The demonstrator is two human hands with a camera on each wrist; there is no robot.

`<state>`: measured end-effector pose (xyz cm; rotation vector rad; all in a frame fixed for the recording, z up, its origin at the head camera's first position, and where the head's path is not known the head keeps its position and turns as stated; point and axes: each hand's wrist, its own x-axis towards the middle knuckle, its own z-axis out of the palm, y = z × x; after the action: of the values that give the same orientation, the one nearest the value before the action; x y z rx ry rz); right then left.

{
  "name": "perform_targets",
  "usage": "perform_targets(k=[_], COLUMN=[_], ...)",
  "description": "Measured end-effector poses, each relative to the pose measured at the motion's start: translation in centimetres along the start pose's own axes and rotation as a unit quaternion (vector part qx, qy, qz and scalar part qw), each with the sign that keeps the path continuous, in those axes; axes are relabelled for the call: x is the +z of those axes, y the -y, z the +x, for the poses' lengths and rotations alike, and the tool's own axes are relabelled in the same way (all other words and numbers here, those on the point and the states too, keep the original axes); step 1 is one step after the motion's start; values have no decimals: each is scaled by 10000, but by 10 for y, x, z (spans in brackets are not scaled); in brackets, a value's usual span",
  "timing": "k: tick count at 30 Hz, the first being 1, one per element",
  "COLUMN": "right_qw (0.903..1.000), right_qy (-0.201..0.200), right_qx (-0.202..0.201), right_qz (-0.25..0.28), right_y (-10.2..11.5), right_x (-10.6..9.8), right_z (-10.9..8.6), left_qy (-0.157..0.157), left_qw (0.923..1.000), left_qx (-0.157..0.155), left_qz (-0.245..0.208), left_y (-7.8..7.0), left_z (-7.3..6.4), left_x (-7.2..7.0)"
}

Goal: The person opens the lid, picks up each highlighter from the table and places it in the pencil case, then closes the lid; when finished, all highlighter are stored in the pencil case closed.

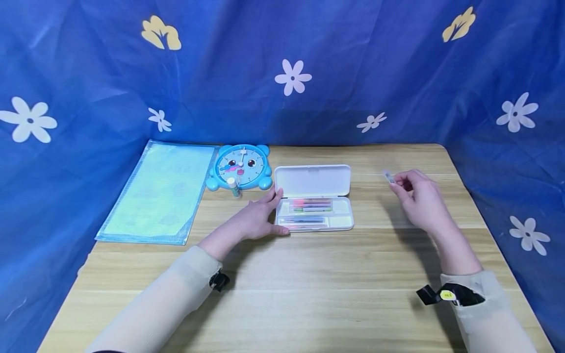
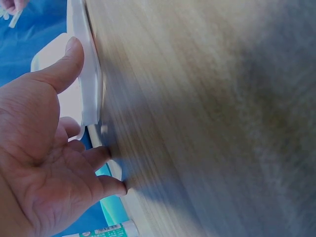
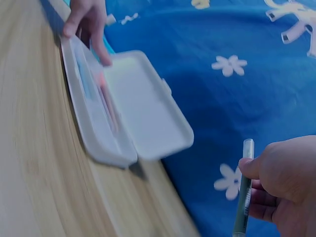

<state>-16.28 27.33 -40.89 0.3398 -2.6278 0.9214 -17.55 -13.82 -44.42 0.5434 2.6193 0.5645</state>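
A white pencil case (image 1: 340, 221) lies open on the table, its lid raised toward the back. Several coloured pens (image 1: 311, 206) are in its compartments. The left hand (image 1: 258, 219) rests against the case's left end, thumb at the front corner and a finger by the hinge side; in the left wrist view its other fingers are loosely bent beside the case. To the right of the case, the right hand (image 1: 421, 198) holds a slim pen (image 3: 244, 202) above the table. The pen has a clear end and a dark greenish barrel, pinched between thumb and fingers.
Behind the left hand stands a small white-capped tube (image 1: 234, 187), in front of a blue cartoon-face clock (image 1: 247, 177). A light blue mesh folder (image 1: 154, 191) lies at the left. Blue flowered cloth (image 1: 335, 108) hangs along the wooden table's (image 1: 309, 289) back and sides.
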Motion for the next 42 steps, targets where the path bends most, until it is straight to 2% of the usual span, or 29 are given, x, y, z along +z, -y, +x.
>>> perform_targets(k=[7,17,26,34,39,42], right_qw=[9976,9857,9679,9489,9438,9429], right_qy=[335,1131,1837,2440,2621,2593], right_qx=[-462,-1000,-1577,-1959,-2011,-2088], right_qz=[381,747,670,409,59,-142], right_y=[31,68,98,111,114,115], right_x=[18,55,95,132,149,155], right_z=[7,13,15,10,5,3], left_qy=[-17,-15,-54,-53,-78,-59], left_qw=[10000,10000,10000,10000,9999,10000], left_qx=[-22,-7,-18,36,36,38], left_qz=[31,-20,55,-32,-62,-59], left_y=[1,1,3,3,3,3], left_z=[0,-1,0,-1,0,0], left_x=[-1,-1,-2,-2,-1,-1])
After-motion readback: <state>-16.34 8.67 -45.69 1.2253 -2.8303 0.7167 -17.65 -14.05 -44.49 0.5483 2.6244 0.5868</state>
